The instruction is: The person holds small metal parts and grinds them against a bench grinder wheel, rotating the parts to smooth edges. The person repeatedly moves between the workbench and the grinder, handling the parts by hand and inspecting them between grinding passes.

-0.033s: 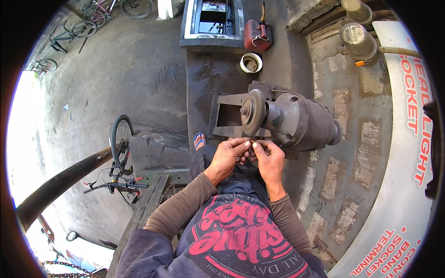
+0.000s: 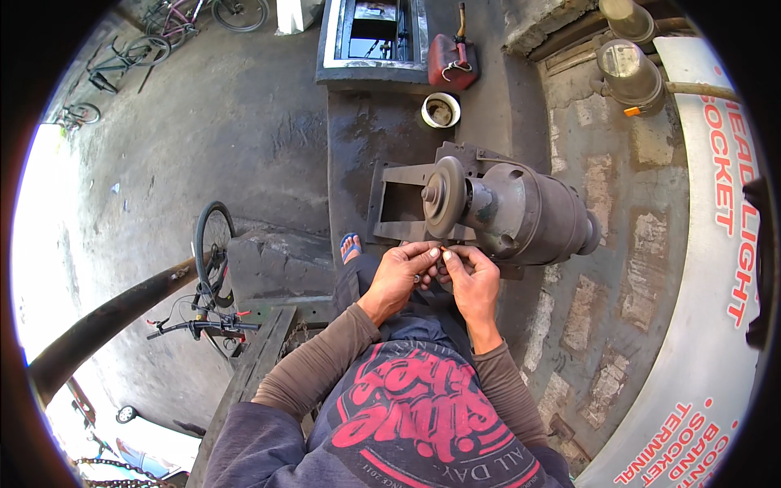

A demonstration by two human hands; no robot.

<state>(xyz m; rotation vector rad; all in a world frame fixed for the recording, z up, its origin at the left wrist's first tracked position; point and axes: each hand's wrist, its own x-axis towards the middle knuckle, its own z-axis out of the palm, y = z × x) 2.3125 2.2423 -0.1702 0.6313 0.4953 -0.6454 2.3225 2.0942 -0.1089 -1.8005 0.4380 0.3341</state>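
Note:
My left hand (image 2: 400, 275) and my right hand (image 2: 472, 281) meet in front of my lap, thumbs and fingertips pinched close together. Between them is a tiny copper-coloured piece (image 2: 442, 249), too small to name, which both hands grip. Just beyond my fingers stands a bench grinder (image 2: 529, 213), its body grey-brown and dusty. The round grinding wheel (image 2: 444, 199) on its left end is nearest my fingertips, and a metal frame (image 2: 407, 173) holds it up. My hands look apart from the wheel.
A white bowl (image 2: 440, 111) and a red jerrycan (image 2: 452, 63) sit beyond the grinder, beside a basin-like frame (image 2: 325, 49). To the left are a bicycle (image 2: 213, 252) and a dark post (image 2: 122, 317). A brick wall (image 2: 598, 187) with round meters (image 2: 630, 69) and a printed banner (image 2: 691, 244) borders the right.

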